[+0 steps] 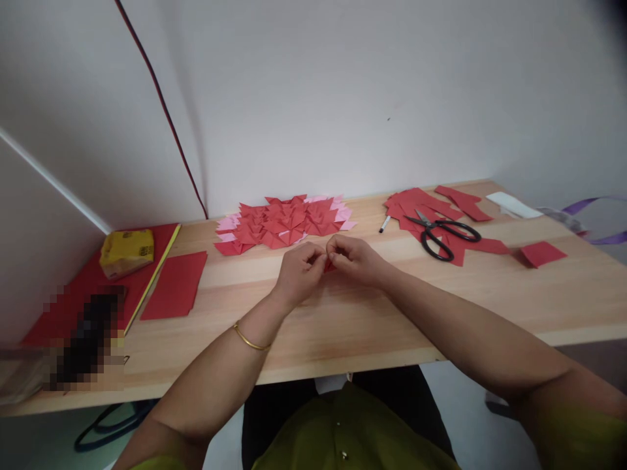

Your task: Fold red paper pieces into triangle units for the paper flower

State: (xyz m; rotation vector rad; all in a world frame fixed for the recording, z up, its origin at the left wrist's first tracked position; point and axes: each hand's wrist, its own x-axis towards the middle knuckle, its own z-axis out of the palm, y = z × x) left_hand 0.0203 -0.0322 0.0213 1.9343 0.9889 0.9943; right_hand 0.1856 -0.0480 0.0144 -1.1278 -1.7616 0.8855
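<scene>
Red paper piece (330, 266) is apparently undergoing folding: a heap of folded shapes (287, 222) is lying seemingly done, while flat sheets (174, 287) left of the heap and cut pieces (424, 203) right of it are lying unfolded. On the heap's near side, left hand (301, 271) and right hand (357, 261) are pinching the piece, mostly hidden, between closed fingertips.

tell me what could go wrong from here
The small red paper between the fingers is mostly hidden, so a misfold could go unnoticed. A forward nudge might disturb the folded pile just beyond. The scissors lie on loose red pieces, so lifting them could drag some.
</scene>
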